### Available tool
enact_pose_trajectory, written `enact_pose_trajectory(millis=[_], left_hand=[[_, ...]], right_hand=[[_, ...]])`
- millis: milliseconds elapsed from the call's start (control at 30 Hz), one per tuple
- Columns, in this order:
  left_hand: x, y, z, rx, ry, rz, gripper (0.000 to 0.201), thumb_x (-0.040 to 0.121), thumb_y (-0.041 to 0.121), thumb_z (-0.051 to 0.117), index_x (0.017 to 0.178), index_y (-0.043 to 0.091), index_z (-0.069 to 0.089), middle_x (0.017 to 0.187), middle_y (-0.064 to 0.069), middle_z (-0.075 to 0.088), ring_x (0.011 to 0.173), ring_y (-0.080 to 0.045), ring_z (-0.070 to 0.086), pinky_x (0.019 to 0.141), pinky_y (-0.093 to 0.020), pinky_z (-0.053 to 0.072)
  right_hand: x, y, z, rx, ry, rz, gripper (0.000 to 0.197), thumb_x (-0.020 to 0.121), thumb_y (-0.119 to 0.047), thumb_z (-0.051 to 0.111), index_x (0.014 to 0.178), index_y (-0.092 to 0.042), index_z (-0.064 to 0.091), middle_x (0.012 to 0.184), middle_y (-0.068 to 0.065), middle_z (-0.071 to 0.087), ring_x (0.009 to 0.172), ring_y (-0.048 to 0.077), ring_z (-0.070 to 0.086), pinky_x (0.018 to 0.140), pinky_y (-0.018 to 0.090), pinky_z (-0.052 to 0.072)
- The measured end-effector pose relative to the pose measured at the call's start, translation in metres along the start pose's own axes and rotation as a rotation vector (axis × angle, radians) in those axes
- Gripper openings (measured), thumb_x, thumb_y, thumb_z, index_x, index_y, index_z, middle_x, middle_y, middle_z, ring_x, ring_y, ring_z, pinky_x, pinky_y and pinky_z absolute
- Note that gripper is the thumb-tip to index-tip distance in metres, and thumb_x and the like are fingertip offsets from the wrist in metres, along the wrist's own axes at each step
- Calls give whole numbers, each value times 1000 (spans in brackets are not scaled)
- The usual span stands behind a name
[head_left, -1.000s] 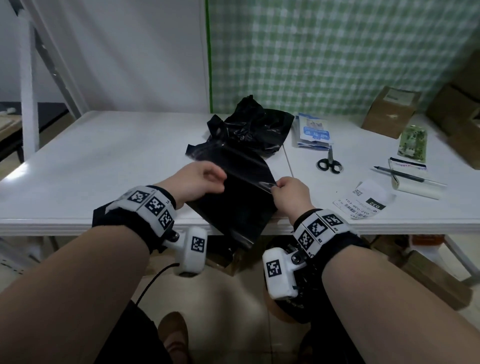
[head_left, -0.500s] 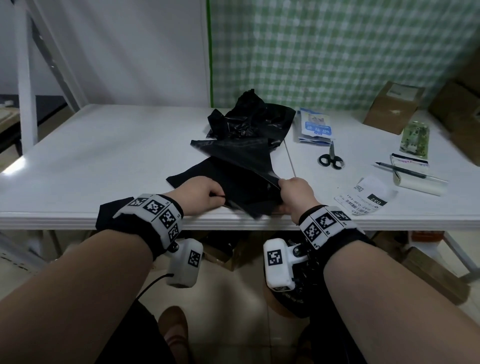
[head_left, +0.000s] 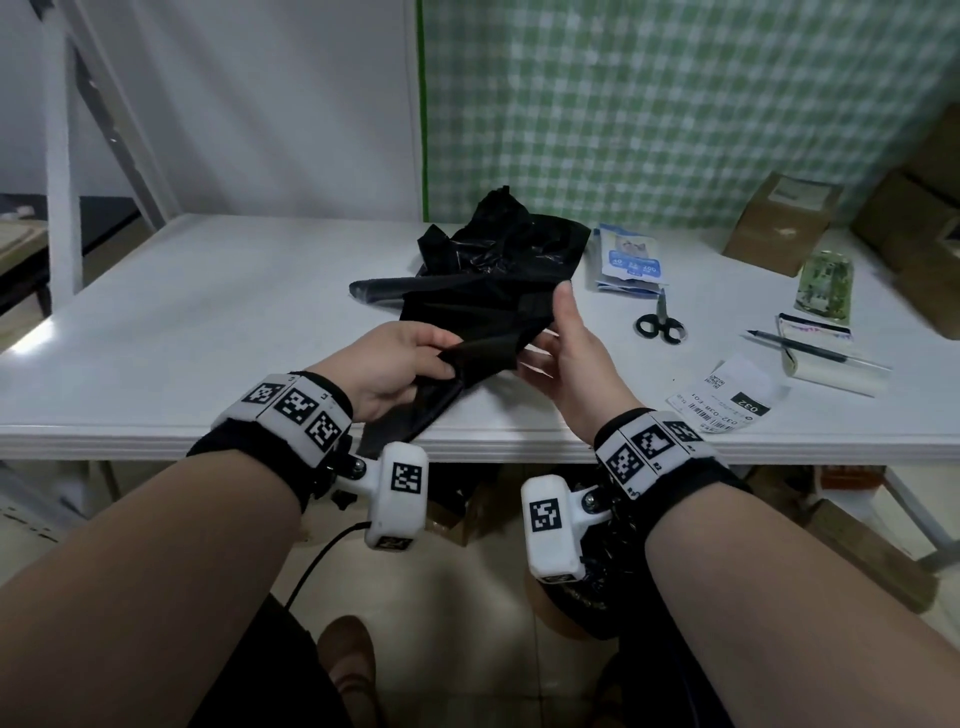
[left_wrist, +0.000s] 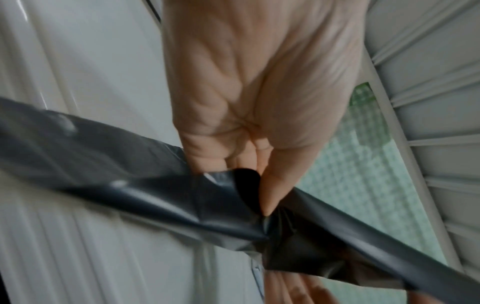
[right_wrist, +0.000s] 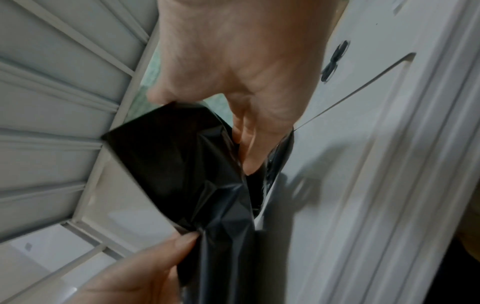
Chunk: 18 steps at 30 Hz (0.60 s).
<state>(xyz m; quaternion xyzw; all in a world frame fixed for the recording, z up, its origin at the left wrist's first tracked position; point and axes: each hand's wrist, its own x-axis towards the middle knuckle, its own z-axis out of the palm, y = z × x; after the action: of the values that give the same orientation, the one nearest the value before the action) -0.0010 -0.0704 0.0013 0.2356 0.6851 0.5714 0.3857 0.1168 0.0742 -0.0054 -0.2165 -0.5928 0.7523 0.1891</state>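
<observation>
A black plastic bag (head_left: 467, 312) lies stretched over the white table (head_left: 182, 338) near its front edge, partly lifted between my hands. My left hand (head_left: 441, 358) pinches a folded edge of it between thumb and fingers; the left wrist view shows that hand (left_wrist: 246, 174) gripping the bag (left_wrist: 130, 185). My right hand (head_left: 550, 332) holds the bag's right side, thumb up on top and fingers underneath. In the right wrist view that hand (right_wrist: 202, 131) clasps a fold of the bag (right_wrist: 182, 164), with the left hand's fingers (right_wrist: 155, 257) below.
A crumpled pile of black plastic (head_left: 504, 239) sits behind the bag. To the right lie blue-and-white packets (head_left: 631, 260), scissors (head_left: 660, 327), a pen (head_left: 800, 348), a printed label (head_left: 727, 400), a green packet (head_left: 826, 283) and a cardboard box (head_left: 779, 223).
The bag hung over the table's front edge and has been drawn up onto the table. Both hands have moved forward, and the right hand has turned thumb-up on the bag.
</observation>
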Motion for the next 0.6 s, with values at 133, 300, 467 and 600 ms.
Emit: enact_pose_trajectory(millis=[133, 300, 467, 600], left_hand=[[-2, 6, 2, -139, 42, 33, 25, 93, -3, 44, 82, 10, 62, 67, -6, 67, 57, -11, 66, 58, -20, 57], [-2, 11, 7, -247, 145, 70, 20, 98, 6, 40, 89, 10, 57, 84, -10, 63, 71, -16, 63, 75, -30, 53], [-7, 15, 14, -266, 84, 96, 19, 99, 12, 40, 91, 11, 57, 85, -8, 63, 74, -16, 63, 70, -28, 54], [-16, 20, 25, -73, -40, 93, 28, 98, 15, 40, 86, 15, 65, 71, 3, 69, 64, -5, 65, 54, -17, 51]], right_hand=[[-8, -6, 7, -26, -29, -14, 47, 91, -61, 36, 114, -28, 60, 108, -7, 69, 100, 13, 67, 89, 28, 53], [-8, -4, 15, -153, 98, 24, 72, 84, -49, 62, 139, -9, 38, 115, -1, 53, 90, 13, 60, 69, 23, 58], [-9, -5, 20, -178, 131, -39, 44, 81, -41, 69, 107, -10, 53, 94, 8, 58, 77, 19, 60, 88, 42, 55], [-15, -8, 28, -208, -47, 0, 41, 86, -43, 63, 108, -9, 62, 105, 17, 68, 89, 22, 65, 87, 43, 56]])
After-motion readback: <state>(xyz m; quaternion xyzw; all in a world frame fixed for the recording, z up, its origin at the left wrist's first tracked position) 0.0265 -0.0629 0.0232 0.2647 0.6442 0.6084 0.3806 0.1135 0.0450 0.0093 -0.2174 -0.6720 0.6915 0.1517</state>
